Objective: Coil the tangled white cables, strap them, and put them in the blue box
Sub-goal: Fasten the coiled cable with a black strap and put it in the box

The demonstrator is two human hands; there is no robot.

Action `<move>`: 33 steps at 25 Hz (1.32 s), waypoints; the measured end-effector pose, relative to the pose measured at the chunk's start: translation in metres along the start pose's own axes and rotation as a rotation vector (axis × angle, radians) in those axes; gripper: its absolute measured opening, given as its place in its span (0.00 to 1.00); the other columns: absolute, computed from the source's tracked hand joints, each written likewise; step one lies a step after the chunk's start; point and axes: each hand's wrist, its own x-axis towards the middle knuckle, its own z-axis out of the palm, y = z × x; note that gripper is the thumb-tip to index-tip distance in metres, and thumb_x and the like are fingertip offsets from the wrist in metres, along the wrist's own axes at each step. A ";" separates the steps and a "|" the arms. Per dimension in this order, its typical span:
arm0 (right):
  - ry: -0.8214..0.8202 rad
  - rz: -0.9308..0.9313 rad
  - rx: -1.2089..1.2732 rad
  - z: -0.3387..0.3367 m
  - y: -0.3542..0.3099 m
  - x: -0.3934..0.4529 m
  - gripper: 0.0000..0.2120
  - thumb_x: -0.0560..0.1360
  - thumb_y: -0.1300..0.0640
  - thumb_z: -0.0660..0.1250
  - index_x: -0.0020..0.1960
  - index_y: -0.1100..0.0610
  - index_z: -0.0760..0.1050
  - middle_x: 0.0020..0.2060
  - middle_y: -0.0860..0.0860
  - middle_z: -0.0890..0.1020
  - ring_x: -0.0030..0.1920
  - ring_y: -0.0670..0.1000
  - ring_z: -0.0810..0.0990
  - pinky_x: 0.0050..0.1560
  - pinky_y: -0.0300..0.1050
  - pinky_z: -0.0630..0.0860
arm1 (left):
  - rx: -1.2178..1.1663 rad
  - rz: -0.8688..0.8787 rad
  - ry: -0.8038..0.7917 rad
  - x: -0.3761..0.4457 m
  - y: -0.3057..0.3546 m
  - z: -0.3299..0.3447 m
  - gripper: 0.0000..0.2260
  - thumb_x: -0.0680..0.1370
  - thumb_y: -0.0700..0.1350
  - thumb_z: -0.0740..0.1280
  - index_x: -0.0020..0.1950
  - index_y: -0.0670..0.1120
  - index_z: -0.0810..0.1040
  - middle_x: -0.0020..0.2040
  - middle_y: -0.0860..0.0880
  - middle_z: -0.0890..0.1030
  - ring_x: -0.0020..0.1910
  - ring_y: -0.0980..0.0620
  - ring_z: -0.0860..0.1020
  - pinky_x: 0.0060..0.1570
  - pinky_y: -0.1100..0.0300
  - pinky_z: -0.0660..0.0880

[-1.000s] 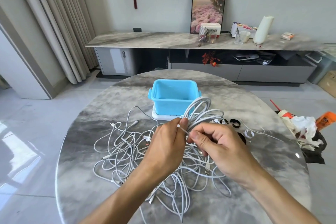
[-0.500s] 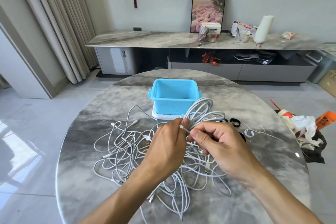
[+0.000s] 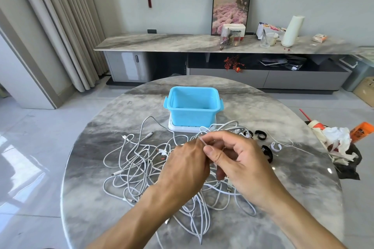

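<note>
A blue box [image 3: 192,116] stands open on a white lid [image 3: 175,127] at the middle of the round marble table [image 3: 113,119]. In front of it lies a tangle of white cables [image 3: 137,159]. My left hand [image 3: 185,168] grips a partly coiled white cable [image 3: 224,127], whose loops lie low behind my fingers. My right hand [image 3: 240,159] pinches a thin white cable end [image 3: 202,141] between thumb and forefinger, right against my left fingers. The part of the coil inside my hands is hidden.
Black straps [image 3: 260,135] and a white strap [image 3: 276,146] lie on the table to the right of my hands. A bin with crumpled paper and a dark bag [image 3: 340,143] sits past the table's right edge. A long sideboard [image 3: 182,43] lines the far wall.
The coil's loops stood up in front of the box and have sunk lower behind my right hand. My right thumb has closed in on the cable end by my left fingers.
</note>
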 end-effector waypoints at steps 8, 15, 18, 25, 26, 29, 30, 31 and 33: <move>0.143 0.168 0.397 -0.012 -0.011 0.002 0.06 0.73 0.69 0.69 0.42 0.60 0.82 0.28 0.58 0.79 0.30 0.51 0.79 0.34 0.40 0.79 | -0.200 0.199 -0.089 0.003 0.005 -0.011 0.04 0.81 0.47 0.56 0.50 0.49 0.69 0.36 0.54 0.73 0.35 0.48 0.73 0.35 0.61 0.61; 0.179 0.059 0.322 -0.021 -0.018 0.002 0.04 0.73 0.69 0.69 0.43 0.63 0.82 0.30 0.53 0.80 0.29 0.51 0.77 0.32 0.40 0.77 | -0.197 0.180 -0.121 0.001 0.006 -0.007 0.14 0.82 0.55 0.53 0.49 0.46 0.69 0.37 0.52 0.74 0.36 0.46 0.73 0.36 0.54 0.64; 0.157 0.012 0.255 -0.022 -0.017 0.003 0.07 0.72 0.70 0.70 0.41 0.59 0.83 0.34 0.52 0.82 0.30 0.51 0.80 0.35 0.41 0.78 | -0.187 0.142 -0.112 0.003 0.004 -0.009 0.13 0.83 0.53 0.54 0.52 0.45 0.69 0.38 0.50 0.75 0.37 0.44 0.74 0.36 0.53 0.64; 0.166 -0.053 0.136 -0.014 -0.017 0.001 0.07 0.75 0.69 0.69 0.43 0.58 0.81 0.34 0.48 0.83 0.33 0.46 0.81 0.38 0.35 0.77 | -0.193 -0.082 -0.193 0.005 0.005 -0.011 0.11 0.83 0.51 0.57 0.51 0.44 0.69 0.44 0.43 0.79 0.45 0.41 0.75 0.41 0.53 0.64; 0.181 -0.051 0.157 -0.013 -0.017 0.001 0.07 0.75 0.68 0.69 0.43 0.58 0.81 0.34 0.49 0.83 0.34 0.47 0.81 0.39 0.36 0.77 | -0.227 -0.136 -0.201 0.008 0.005 -0.012 0.10 0.83 0.51 0.58 0.49 0.44 0.69 0.44 0.44 0.78 0.45 0.42 0.74 0.40 0.53 0.63; 0.212 -0.030 0.287 -0.011 -0.022 0.001 0.01 0.72 0.63 0.71 0.43 0.60 0.80 0.35 0.51 0.83 0.35 0.51 0.82 0.41 0.40 0.80 | -0.324 -0.268 -0.181 0.012 0.005 -0.015 0.10 0.82 0.49 0.60 0.44 0.45 0.67 0.41 0.45 0.75 0.42 0.43 0.71 0.39 0.54 0.62; 0.220 -0.010 0.336 -0.010 -0.022 0.001 0.03 0.70 0.62 0.70 0.43 0.62 0.79 0.34 0.52 0.82 0.35 0.52 0.82 0.41 0.40 0.81 | -0.323 -0.283 -0.144 0.012 0.005 -0.014 0.10 0.82 0.48 0.60 0.44 0.45 0.66 0.40 0.46 0.73 0.42 0.42 0.70 0.39 0.54 0.61; 0.213 0.014 0.384 -0.009 -0.022 0.000 0.04 0.69 0.62 0.69 0.42 0.63 0.79 0.34 0.52 0.82 0.35 0.52 0.81 0.41 0.40 0.81 | -0.291 -0.291 -0.104 0.011 0.003 -0.013 0.09 0.81 0.47 0.59 0.43 0.46 0.64 0.39 0.47 0.72 0.41 0.42 0.69 0.39 0.53 0.61; 0.203 0.041 0.455 -0.008 -0.023 -0.002 0.05 0.68 0.61 0.70 0.41 0.63 0.79 0.34 0.53 0.81 0.35 0.52 0.80 0.43 0.42 0.81 | -0.251 -0.335 -0.071 0.010 -0.001 -0.008 0.08 0.81 0.45 0.59 0.43 0.45 0.64 0.38 0.45 0.72 0.40 0.40 0.69 0.39 0.53 0.61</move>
